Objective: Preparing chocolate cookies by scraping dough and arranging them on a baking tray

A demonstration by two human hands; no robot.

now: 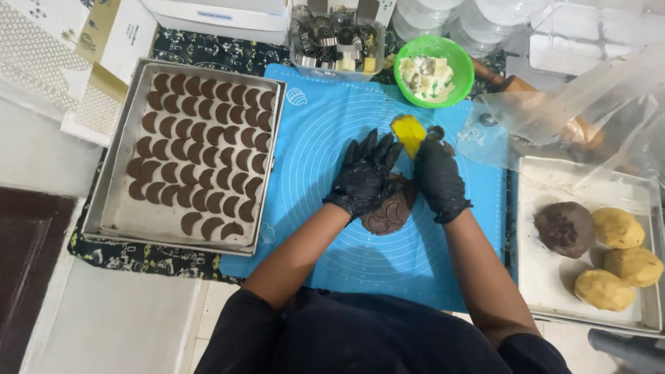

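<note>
Your left hand (365, 176) lay flat and open on the brown dough (389, 211), your right hand (438, 179) gripped a yellow cutter (408, 133), and the tray (121, 125) left of them was nearly full of crescents (197, 156), with little dough left.

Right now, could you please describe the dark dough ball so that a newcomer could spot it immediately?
Start at the shallow metal tray to the right of the blue mat. Four dough balls sit in it. The dark dough ball is nearest the mat, brown and rough, while the three others are pale yellow.
</note>
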